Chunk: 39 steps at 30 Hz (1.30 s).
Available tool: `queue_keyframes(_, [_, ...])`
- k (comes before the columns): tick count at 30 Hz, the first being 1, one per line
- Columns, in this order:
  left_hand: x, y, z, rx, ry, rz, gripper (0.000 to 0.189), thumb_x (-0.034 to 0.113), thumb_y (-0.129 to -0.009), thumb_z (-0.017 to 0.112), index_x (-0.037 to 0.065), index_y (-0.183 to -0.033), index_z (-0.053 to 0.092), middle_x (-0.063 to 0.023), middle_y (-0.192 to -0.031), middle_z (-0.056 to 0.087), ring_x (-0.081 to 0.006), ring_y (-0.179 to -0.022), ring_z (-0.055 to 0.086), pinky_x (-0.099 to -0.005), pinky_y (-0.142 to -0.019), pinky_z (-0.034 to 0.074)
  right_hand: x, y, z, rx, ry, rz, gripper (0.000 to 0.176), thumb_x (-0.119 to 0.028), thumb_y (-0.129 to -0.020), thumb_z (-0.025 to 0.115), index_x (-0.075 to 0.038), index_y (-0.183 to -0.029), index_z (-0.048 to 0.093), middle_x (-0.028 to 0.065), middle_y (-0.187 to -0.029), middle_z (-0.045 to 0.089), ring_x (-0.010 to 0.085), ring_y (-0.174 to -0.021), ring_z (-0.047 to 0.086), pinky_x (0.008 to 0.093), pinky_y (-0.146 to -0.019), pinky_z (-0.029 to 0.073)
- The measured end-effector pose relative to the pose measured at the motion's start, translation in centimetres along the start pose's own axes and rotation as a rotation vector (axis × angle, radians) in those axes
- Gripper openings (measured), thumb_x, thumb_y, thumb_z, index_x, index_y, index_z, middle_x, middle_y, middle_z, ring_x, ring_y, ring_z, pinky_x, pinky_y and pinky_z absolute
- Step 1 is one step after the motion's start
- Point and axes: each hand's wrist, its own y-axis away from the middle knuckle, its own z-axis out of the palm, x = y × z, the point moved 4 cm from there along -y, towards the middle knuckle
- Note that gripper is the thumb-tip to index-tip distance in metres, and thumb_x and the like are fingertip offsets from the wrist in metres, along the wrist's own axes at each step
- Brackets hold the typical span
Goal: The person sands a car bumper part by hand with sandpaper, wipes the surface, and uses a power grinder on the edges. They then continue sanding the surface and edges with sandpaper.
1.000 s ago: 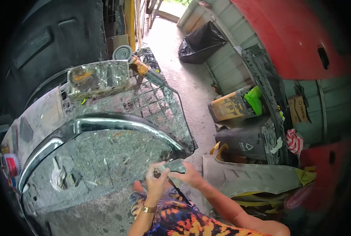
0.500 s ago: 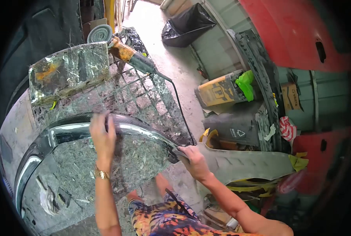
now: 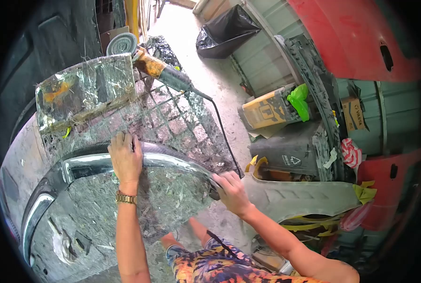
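Observation:
A long curved black trim piece [image 3: 173, 161], glossy like a car's fender flare, arches across the littered work surface [image 3: 173, 193]. My left hand [image 3: 126, 158], with a gold watch [image 3: 126, 197] on its wrist, lies across the middle of the curve. Its fingers are bent over the far edge, and what is under the fingertips is hidden. At the right end of the trim piece, my right hand [image 3: 231, 191] has its fingers closed around the tip.
An angle grinder [image 3: 165, 73] with a round disc rests beyond the trim piece, its cable running right. Beside it stands a resin-coated block [image 3: 85, 89]. A grey fender panel [image 3: 305, 195] lies at right. Bins [image 3: 286, 146] and red car panels [image 3: 356, 37] line the wall.
My left hand was blurred with motion above the trim piece and now rests sharply on it, fingers bent over the edge. My right hand keeps its hold. The view has shifted slightly.

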Motion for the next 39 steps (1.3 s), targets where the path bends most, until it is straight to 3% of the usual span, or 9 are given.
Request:
queue_keyframes(3, [0.1, 0.1, 0.1, -0.036, -0.036, 0.001, 0.017, 0.02, -0.094, 0.061, 0.004, -0.089, 0.062, -0.0121, -0.1, 0.06, -0.032, -0.097, 0.055, -0.0443, -0.082, 0.043, -0.3, -0.8, 0.7, -0.017, 0.032, 0.007, 0.046, 0.005, -0.072, 0.069, 0.001, -0.117, 0.062, 0.0136, -0.099, 0.062, 0.0325, -0.094, 0.058, 0.0417, -0.085, 0.049])
queue_keyframes(4, [-0.2, 0.0, 0.2, -0.15, -0.041, -0.052, 0.018, 0.021, -0.095, 0.061, 0.004, -0.096, 0.064, -0.0129, -0.104, 0.06, -0.033, -0.1, 0.056, -0.0446, -0.085, 0.043, -0.7, -1.9, 0.9, -0.016, 0.033, -0.014, 0.046, 0.005, -0.072, 0.069, 0.001, -0.117, 0.062, 0.0138, -0.099, 0.062, 0.0328, -0.093, 0.059, 0.0423, -0.084, 0.049])
queue_keyframes(9, [-0.2, -0.2, 0.2, -0.118, -0.045, -0.018, 0.02, 0.023, -0.097, 0.059, 0.004, -0.098, 0.064, -0.0124, -0.105, 0.061, -0.0322, -0.1, 0.057, -0.0446, -0.086, 0.042, 0.8, 1.9, 0.2, -0.002, 0.01, 0.074, 0.05, 0.006, -0.07, 0.068, 0.0, -0.119, 0.061, 0.0147, -0.099, 0.061, 0.0345, -0.094, 0.058, 0.0436, -0.086, 0.049])
queue_keyframes(13, [-0.2, -0.1, 0.3, -0.19, -0.052, -0.039, 0.021, 0.024, -0.097, 0.058, 0.004, -0.098, 0.063, -0.012, -0.105, 0.061, -0.0319, -0.102, 0.057, -0.0445, -0.087, 0.042, -0.9, -2.1, 0.9, 0.041, -0.017, -0.017, 0.049, 0.006, -0.069, 0.069, 0.0, -0.118, 0.06, 0.0145, -0.098, 0.061, 0.0346, -0.092, 0.059, 0.0444, -0.083, 0.049])
queue_keyframes(17, [-0.2, -0.2, 0.4, -0.128, -0.054, -0.015, 0.021, 0.024, -0.097, 0.059, 0.004, -0.099, 0.063, -0.0115, -0.104, 0.061, -0.032, -0.102, 0.057, -0.0444, -0.088, 0.042, 0.6, 1.6, 0.0, 0.014, 0.024, 0.067, 0.048, 0.005, -0.069, 0.069, -0.002, -0.116, 0.06, 0.0129, -0.098, 0.06, 0.0337, -0.096, 0.058, 0.0438, -0.083, 0.048])
queue_keyframes(21, [0.1, 0.1, 0.3, -0.146, -0.055, -0.014, 0.019, 0.023, -0.097, 0.059, 0.004, -0.098, 0.064, -0.0117, -0.103, 0.062, -0.0322, -0.101, 0.057, -0.0444, -0.087, 0.043, -1.6, -4.8, 1.6, 0.003, -0.005, 0.001, 0.041, 0.003, -0.072, 0.07, -0.002, -0.112, 0.062, 0.0121, -0.095, 0.06, 0.0326, -0.093, 0.059, 0.0429, -0.082, 0.047])
queue_keyframes(25, [0.1, -0.3, 0.0, -0.099, -0.061, -0.002, 0.018, 0.023, -0.097, 0.058, 0.005, -0.096, 0.064, -0.0116, -0.106, 0.062, -0.0316, -0.101, 0.057, -0.0443, -0.084, 0.043, -0.8, -1.7, -0.3, -0.001, 0.017, 0.072, 0.041, 0.001, -0.074, 0.068, -0.003, -0.114, 0.06, 0.0119, -0.099, 0.061, 0.0312, -0.096, 0.059, 0.0423, -0.084, 0.047])
queue_keyframes(29, [-0.1, -0.1, 0.4, -0.158, -0.085, -0.006, 0.018, 0.023, -0.096, 0.059, 0.005, -0.094, 0.062, -0.0119, -0.105, 0.062, -0.0314, -0.1, 0.057, -0.0444, -0.084, 0.043, -1.9, -5.7, 1.9, 0.012, 0.0, -0.039, 0.041, 0.003, -0.074, 0.069, -0.001, -0.113, 0.061, 0.0118, -0.096, 0.062, 0.031, -0.091, 0.06, 0.0426, -0.084, 0.048])
queue_keyframes(39, [-0.2, -0.2, 0.4, -0.153, -0.088, 0.001, 0.017, 0.022, -0.096, 0.059, 0.006, -0.095, 0.062, -0.0116, -0.105, 0.061, -0.0311, -0.099, 0.057, -0.0441, -0.084, 0.042, -1.3, -4.6, 0.8, -0.02, -0.082, -0.019, 0.037, 0.005, -0.075, 0.066, -0.001, -0.111, 0.062, 0.0117, -0.096, 0.061, 0.0303, -0.093, 0.06, 0.0413, -0.085, 0.049])
